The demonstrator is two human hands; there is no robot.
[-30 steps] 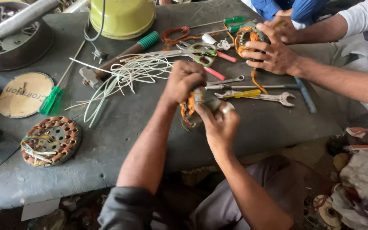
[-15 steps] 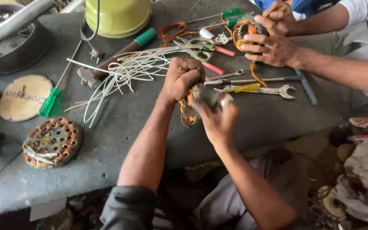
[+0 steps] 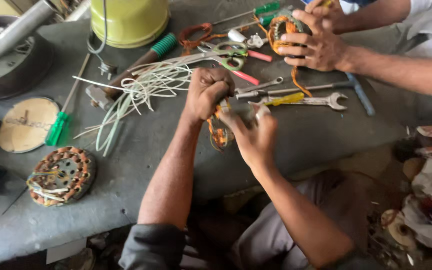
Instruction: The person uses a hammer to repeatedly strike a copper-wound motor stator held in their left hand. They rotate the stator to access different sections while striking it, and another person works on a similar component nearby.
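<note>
My left hand point(image 3: 207, 91) is a closed fist gripping the top of a small motor winding with orange copper wire point(image 3: 219, 132). My right hand point(image 3: 253, 136) clasps the same winding from the right and below, so most of it is hidden. Both hands hover over the grey workbench point(image 3: 126, 165) near its front edge. Just beyond my hands lie a spanner point(image 3: 321, 101), a yellow-handled tool point(image 3: 282, 99) and a bundle of white sleeving tubes point(image 3: 141, 85).
Another person's hands point(image 3: 316, 42) hold a second copper coil point(image 3: 281, 27) at the back right. A wound stator point(image 3: 61, 175), a wooden disc point(image 3: 26, 124), green screwdriver point(image 3: 58, 125), scissors point(image 3: 228, 52), a yellow-green pot point(image 3: 128, 20) and a metal motor housing point(image 3: 6, 55) lie on the bench.
My hands stay clasped on the winding, shifting only slightly. The other person's hands keep working their coil at the back right. The camera has drifted a little.
</note>
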